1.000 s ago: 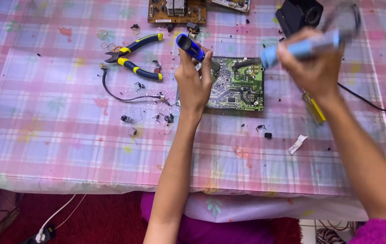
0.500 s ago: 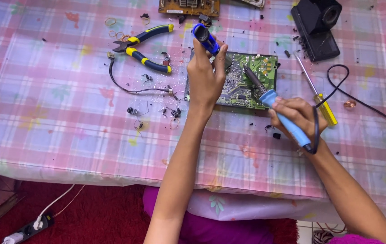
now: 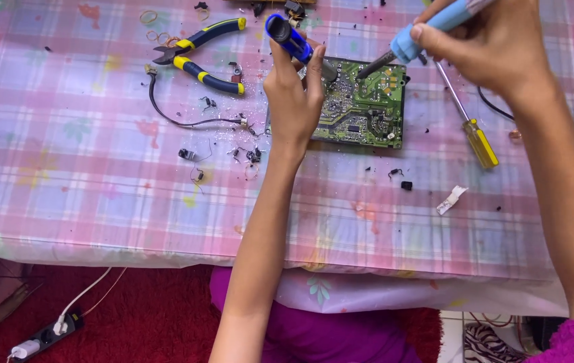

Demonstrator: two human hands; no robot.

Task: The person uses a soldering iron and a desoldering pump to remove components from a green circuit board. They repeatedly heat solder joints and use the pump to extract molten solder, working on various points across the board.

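A green circuit board (image 3: 367,111) lies flat on the pink checked tablecloth (image 3: 99,168). My left hand (image 3: 294,101) grips a dark blue desoldering pump (image 3: 288,37), its nozzle pointing down at the board's upper left part. My right hand (image 3: 495,40) holds a light blue soldering iron (image 3: 421,37) at an angle, and the iron's metal tip rests on the top middle of the board. The two tools almost meet over the board.
Blue and yellow pliers (image 3: 199,54) lie at the upper left, with a black wire (image 3: 179,121) and several small loose parts below them. A yellow-handled screwdriver (image 3: 472,124) lies right of the board. A power strip (image 3: 42,336) sits on the red floor.
My right hand has lifted from the lower right of the board to its upper right, keeping the iron's tip on the board. The view has shifted closer.
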